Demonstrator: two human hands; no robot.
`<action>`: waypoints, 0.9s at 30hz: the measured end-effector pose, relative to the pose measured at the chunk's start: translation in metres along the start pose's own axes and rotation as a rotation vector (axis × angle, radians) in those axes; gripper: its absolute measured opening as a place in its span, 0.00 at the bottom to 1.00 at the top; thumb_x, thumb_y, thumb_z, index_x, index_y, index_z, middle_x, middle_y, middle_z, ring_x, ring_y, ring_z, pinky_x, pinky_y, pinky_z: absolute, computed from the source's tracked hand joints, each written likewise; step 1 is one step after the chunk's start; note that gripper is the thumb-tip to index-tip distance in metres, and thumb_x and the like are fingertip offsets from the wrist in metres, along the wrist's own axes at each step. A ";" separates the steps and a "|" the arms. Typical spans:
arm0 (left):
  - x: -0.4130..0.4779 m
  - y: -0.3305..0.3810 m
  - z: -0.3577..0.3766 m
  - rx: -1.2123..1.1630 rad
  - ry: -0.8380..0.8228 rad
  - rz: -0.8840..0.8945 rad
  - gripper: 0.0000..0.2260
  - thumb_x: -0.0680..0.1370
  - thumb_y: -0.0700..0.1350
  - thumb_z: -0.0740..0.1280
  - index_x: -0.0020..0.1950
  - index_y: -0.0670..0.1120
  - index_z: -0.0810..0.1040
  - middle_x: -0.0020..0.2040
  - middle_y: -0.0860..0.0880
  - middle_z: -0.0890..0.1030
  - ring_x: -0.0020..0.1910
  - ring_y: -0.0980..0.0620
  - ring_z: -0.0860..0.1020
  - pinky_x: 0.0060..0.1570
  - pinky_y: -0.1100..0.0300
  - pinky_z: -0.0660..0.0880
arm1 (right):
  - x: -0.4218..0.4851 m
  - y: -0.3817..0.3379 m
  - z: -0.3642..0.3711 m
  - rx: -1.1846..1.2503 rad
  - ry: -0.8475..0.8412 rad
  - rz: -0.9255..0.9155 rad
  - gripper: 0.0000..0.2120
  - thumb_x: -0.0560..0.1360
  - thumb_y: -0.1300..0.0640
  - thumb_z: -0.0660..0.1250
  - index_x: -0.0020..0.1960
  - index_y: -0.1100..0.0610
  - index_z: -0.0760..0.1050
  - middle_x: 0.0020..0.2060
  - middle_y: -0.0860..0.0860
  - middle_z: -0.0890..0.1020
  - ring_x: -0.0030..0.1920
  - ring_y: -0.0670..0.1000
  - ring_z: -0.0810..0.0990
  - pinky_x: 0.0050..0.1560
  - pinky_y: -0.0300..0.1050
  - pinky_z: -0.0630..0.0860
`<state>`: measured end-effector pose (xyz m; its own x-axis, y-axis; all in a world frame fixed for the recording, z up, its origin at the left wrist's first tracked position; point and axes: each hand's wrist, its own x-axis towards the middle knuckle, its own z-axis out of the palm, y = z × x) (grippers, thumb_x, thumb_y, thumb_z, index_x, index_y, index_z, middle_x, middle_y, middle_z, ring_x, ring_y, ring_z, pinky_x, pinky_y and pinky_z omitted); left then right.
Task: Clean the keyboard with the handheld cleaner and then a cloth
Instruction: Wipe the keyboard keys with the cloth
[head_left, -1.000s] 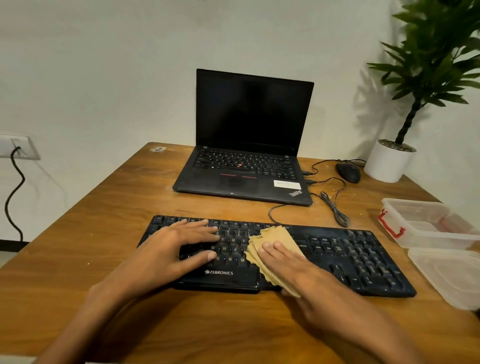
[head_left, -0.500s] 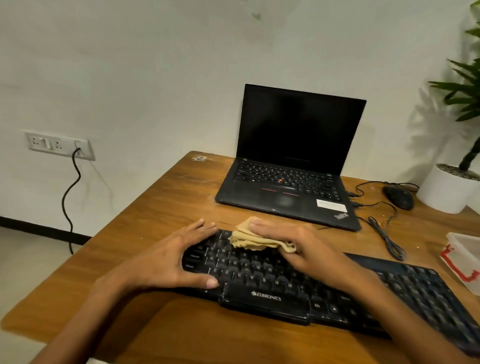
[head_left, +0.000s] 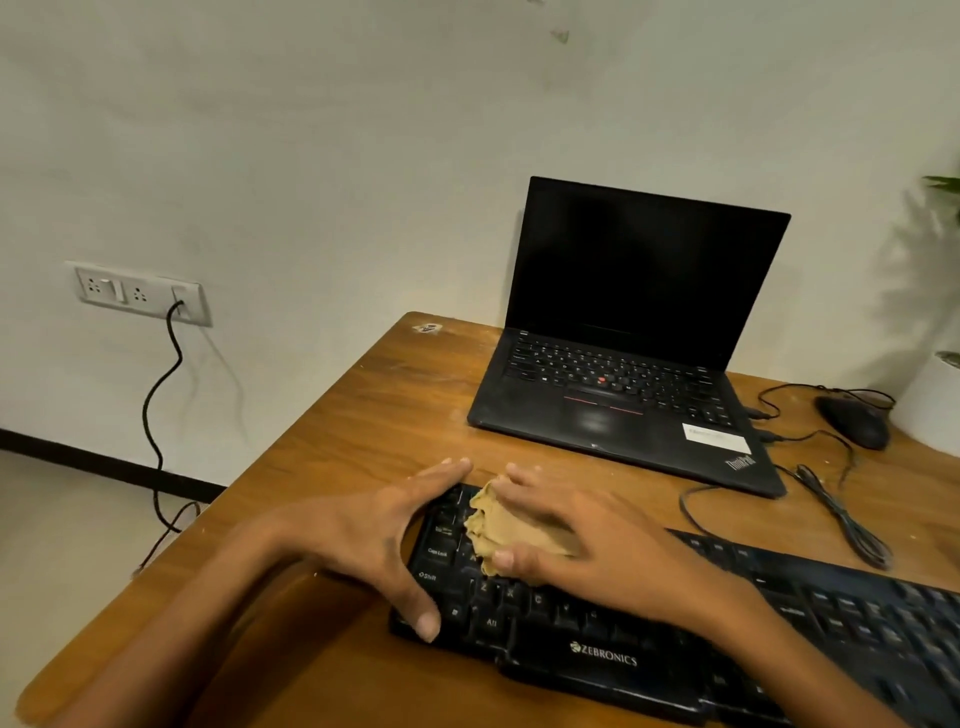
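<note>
In the head view, the black Zebronics keyboard (head_left: 649, 660) lies on the brown wooden desk (head_left: 395, 415). The left hand (head_left: 358, 530) spans the keyboard's left end in a wide grip, fingers at the back edge and thumb at the front. The right hand (head_left: 587, 530) has its grip on a crumpled tan cloth (head_left: 506, 525), bunched between thumb and fingers on the upper-left keys. At the right edge, a white pot (head_left: 935, 405) holds a green plant (head_left: 943, 182), mostly cut off.

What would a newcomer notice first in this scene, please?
The right hand pressing a bunched tan cloth onto the left end of the black keyboard draws the eye first. The left hand braces that end, and an open laptop with a dark screen stands behind it.
</note>
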<state>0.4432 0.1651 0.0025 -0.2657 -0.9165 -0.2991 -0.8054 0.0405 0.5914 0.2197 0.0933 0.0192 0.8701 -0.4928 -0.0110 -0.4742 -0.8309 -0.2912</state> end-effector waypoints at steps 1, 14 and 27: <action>0.000 -0.003 0.000 -0.015 -0.009 -0.005 0.59 0.61 0.54 0.78 0.73 0.59 0.34 0.69 0.66 0.41 0.69 0.66 0.46 0.68 0.67 0.46 | 0.001 -0.001 0.006 -0.014 -0.013 0.004 0.35 0.68 0.27 0.50 0.72 0.36 0.50 0.72 0.35 0.47 0.72 0.38 0.48 0.71 0.46 0.52; -0.005 -0.008 0.008 0.064 -0.005 0.016 0.56 0.63 0.60 0.75 0.71 0.61 0.32 0.69 0.67 0.33 0.71 0.64 0.39 0.71 0.60 0.44 | -0.006 0.012 0.011 0.127 0.010 -0.191 0.25 0.77 0.59 0.62 0.70 0.42 0.60 0.68 0.35 0.63 0.68 0.30 0.58 0.69 0.31 0.59; -0.009 0.002 0.007 0.087 -0.041 -0.028 0.55 0.65 0.57 0.75 0.66 0.64 0.28 0.66 0.66 0.30 0.67 0.60 0.36 0.70 0.53 0.42 | 0.009 0.003 0.003 -0.107 0.046 -0.138 0.31 0.74 0.40 0.59 0.73 0.45 0.54 0.70 0.40 0.57 0.68 0.36 0.51 0.68 0.34 0.53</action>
<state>0.4404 0.1763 0.0007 -0.2627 -0.9008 -0.3458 -0.8554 0.0517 0.5154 0.2263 0.0872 0.0155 0.9218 -0.3817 0.0669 -0.3647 -0.9129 -0.1835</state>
